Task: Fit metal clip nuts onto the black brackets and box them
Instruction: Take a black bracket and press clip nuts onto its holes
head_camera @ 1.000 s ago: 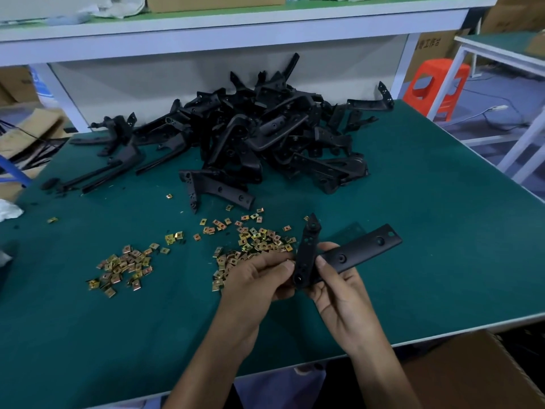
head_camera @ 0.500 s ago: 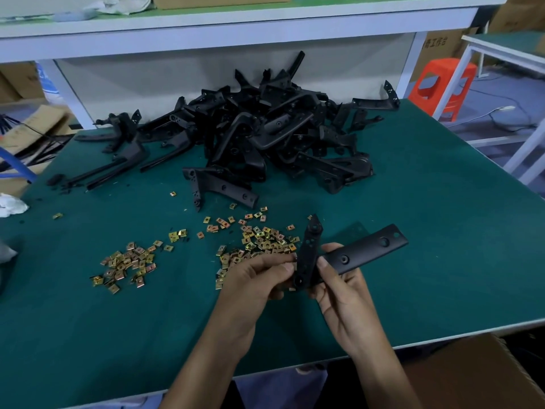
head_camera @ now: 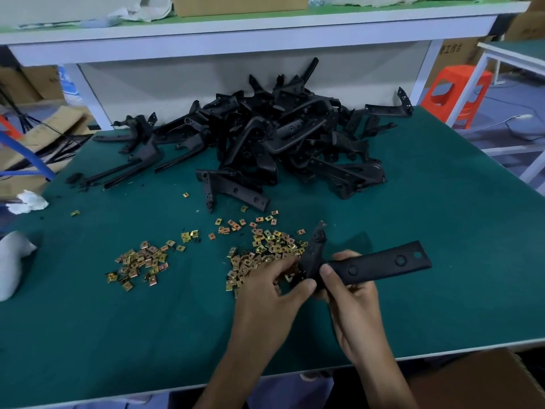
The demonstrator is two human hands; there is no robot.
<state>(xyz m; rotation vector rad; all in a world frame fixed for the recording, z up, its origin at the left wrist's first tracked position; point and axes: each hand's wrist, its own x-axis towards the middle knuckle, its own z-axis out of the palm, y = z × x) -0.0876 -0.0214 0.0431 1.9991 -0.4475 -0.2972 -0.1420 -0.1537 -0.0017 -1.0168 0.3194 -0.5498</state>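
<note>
My right hand (head_camera: pixel 351 293) grips a black L-shaped bracket (head_camera: pixel 380 264) near its bend, the long arm pointing right and the short arm rising toward the clip nuts. My left hand (head_camera: pixel 271 287) holds the bracket's short arm at its lower end, thumb and fingers pinched on it; whether a clip nut is between them is hidden. A heap of gold clip nuts (head_camera: pixel 265 246) lies just behind my left hand, and a second heap of clip nuts (head_camera: pixel 138 264) lies further left. A big pile of black brackets (head_camera: pixel 280 140) fills the table's back.
The green table (head_camera: pixel 442 202) ends at a white front edge. A brown cardboard box (head_camera: pixel 483 382) stands below the front right corner. One bracket (head_camera: pixel 233 190) lies alone before the pile. White rags (head_camera: pixel 11 261) sit at the left edge; an orange stool (head_camera: pixel 454 93) stands at the right.
Both hands and the bracket stay in nearly the same place. My left fingers have shifted lower on the bracket's short arm.
</note>
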